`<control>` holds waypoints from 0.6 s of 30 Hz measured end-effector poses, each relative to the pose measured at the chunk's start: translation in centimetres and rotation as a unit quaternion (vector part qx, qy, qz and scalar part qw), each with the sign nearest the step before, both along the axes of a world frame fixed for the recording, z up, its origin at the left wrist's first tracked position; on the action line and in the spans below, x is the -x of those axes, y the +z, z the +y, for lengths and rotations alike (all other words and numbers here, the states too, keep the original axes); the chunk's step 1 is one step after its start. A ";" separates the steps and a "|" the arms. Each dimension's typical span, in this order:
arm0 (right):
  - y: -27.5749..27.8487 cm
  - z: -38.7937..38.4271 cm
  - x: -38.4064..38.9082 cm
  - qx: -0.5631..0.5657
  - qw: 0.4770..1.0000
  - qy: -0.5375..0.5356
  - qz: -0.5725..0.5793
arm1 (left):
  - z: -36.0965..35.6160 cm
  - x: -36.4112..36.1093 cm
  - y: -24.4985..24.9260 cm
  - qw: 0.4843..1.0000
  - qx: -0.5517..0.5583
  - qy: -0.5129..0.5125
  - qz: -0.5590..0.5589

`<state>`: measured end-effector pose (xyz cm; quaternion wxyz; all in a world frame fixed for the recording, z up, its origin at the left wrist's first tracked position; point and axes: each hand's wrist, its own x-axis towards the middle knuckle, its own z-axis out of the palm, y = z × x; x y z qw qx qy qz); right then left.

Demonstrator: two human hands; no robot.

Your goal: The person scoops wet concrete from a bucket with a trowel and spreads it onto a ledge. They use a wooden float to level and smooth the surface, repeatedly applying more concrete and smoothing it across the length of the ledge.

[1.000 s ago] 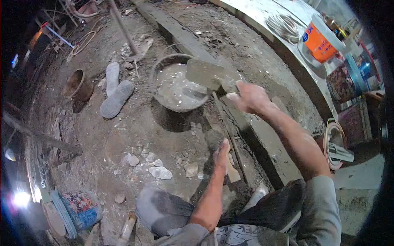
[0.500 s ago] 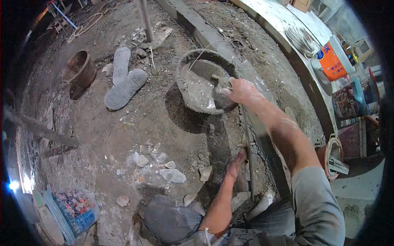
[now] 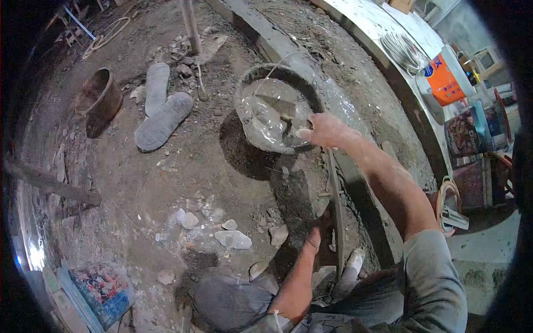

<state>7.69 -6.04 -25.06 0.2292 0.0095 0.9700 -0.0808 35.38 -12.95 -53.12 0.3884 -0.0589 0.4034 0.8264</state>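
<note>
My right hand (image 3: 325,131) is closed around the handle of a trowel (image 3: 276,104), reaching over the near right rim of a black bucket (image 3: 316,95). Wet grey mortar (image 3: 266,123) fills much of the bucket, and the trowel's pointed blade lies at its surface. The bucket's thin wire handle arches over the far side. Lower down, my left hand (image 3: 314,237) is beside a narrow wooden strip (image 3: 336,216) near my feet. Deep shadow hides its fingers.
Two grey slippers (image 3: 164,122) and a brown bucket (image 3: 100,97) are on the dirt at left. A post (image 3: 190,28) stands beyond them. Pale stones (image 3: 233,239) lie nearer me. At right, an orange and white bucket (image 3: 444,80) sits beside a coiled hose (image 3: 404,51).
The trowel blade has swung out to the left and now shows across the mortar. My right hand has shifted slightly down; my left hand sits a little lower, its fingers now darker in shadow.
</note>
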 end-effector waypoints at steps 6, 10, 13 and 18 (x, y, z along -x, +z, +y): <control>-0.2 -3.6 -2.2 0.121 0.988 -0.082 -0.058 | 0.2 0.8 0.0 0.986 -0.067 0.015 -0.154; -3.0 -2.9 -3.4 0.162 0.980 -0.108 0.029 | -1.0 5.0 9.0 0.981 0.104 0.003 -0.162; -1.5 -2.6 -3.8 0.239 0.948 -0.204 -0.043 | 0.0 3.4 4.5 0.995 0.051 0.018 -0.087; -4.7 -0.9 -4.3 0.271 0.940 -0.205 0.015 | -0.3 4.2 5.6 0.977 0.164 -0.074 -0.119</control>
